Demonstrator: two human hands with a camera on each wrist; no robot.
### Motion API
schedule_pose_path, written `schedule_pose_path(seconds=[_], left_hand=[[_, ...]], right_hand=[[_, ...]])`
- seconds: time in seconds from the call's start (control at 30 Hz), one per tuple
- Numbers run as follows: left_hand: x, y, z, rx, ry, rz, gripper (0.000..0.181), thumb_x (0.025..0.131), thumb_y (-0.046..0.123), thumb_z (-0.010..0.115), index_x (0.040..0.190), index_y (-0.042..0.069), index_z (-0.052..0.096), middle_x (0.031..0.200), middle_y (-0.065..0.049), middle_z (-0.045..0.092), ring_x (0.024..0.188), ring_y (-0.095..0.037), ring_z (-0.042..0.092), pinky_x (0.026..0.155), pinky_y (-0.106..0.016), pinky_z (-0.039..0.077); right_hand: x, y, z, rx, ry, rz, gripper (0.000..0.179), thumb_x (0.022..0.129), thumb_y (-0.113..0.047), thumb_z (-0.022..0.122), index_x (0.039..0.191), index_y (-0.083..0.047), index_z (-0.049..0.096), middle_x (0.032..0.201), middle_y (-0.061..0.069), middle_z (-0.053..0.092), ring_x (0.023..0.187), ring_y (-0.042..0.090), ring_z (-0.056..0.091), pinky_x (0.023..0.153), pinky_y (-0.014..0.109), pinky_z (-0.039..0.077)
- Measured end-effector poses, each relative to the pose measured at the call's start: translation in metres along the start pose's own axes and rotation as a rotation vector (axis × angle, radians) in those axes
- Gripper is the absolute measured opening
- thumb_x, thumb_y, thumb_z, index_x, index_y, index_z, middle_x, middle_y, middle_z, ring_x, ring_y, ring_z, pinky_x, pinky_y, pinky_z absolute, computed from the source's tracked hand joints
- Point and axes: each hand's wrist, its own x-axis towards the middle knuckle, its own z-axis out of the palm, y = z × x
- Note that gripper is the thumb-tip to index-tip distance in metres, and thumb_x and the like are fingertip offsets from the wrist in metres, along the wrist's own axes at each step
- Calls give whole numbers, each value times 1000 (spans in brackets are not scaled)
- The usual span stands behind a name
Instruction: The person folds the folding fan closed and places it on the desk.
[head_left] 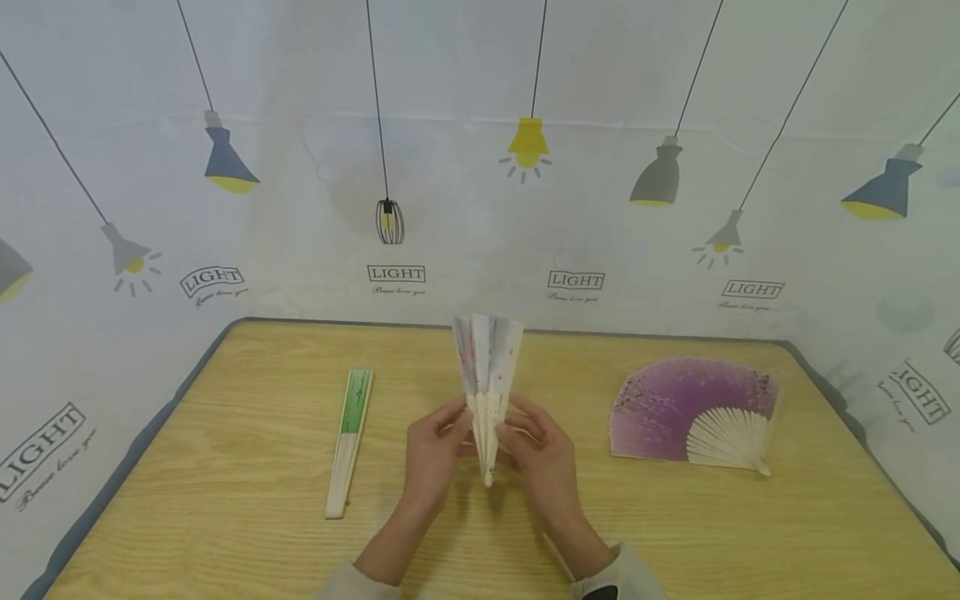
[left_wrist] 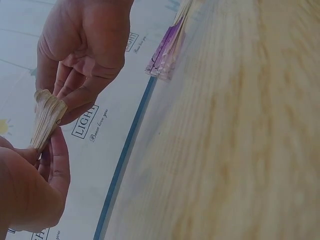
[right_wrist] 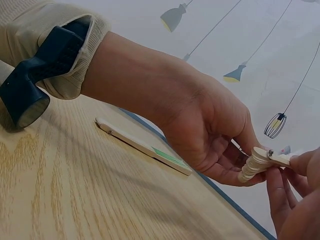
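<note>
A partly spread folding fan (head_left: 491, 358) with a white leaf and reddish marks stands upright between the two hands, pivot end down. The left hand (head_left: 435, 454) pinches its ribs from the left side, and the right hand (head_left: 543, 458) pinches them from the right. In the left wrist view the stacked ribs of this fan (left_wrist: 47, 120) are between the left hand (left_wrist: 35, 185) and the right hand (left_wrist: 82, 55). The right wrist view shows the fan's pivot end (right_wrist: 260, 162) between the fingers of the left hand (right_wrist: 200, 120) and right hand (right_wrist: 302, 200).
A folded green fan (head_left: 350, 442) lies on the wooden table (head_left: 225, 483) to the left. On the right lies a spread purple fan (head_left: 686, 408). A wall covering (head_left: 465, 225) printed with lamps surrounds the table's back and sides.
</note>
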Motion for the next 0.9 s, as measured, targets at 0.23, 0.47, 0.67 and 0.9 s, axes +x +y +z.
schedule_pose_path(seconds=[0.23, 0.47, 0.67, 0.9], left_hand=[[1, -1, 0, -9, -11, -9, 25, 95, 9, 59, 117, -1, 65, 109, -17, 67, 75, -21, 67, 66, -38, 60], [0, 0, 0, 1, 3, -35, 28, 95, 13, 61, 118, -1, 65, 107, -18, 67, 77, -22, 67, 68, -38, 60], [0, -1, 1, -5, 24, -40, 27, 92, 10, 64, 116, -1, 66, 95, -17, 66, 76, -22, 67, 66, -38, 60], [0, -1, 2, 6, 42, -44, 25, 92, 9, 65, 114, 0, 67, 93, -16, 67, 73, -22, 66, 65, -39, 60]], right_hand=[[0, 0, 0, 0, -24, 6, 44, 88, -6, 68, 130, -10, 56, 112, 18, 63, 100, 28, 64, 82, 43, 56], [0, 0, 0, -8, -26, 18, 45, 88, -6, 69, 131, -8, 55, 112, 18, 63, 100, 27, 65, 81, 42, 56], [0, 0, 0, -32, -33, 10, 46, 87, -6, 69, 131, -7, 55, 111, 19, 63, 99, 27, 65, 81, 42, 57], [-1, -1, 0, -76, -50, 12, 46, 87, -11, 71, 131, -12, 56, 112, 16, 64, 101, 27, 64, 80, 41, 57]])
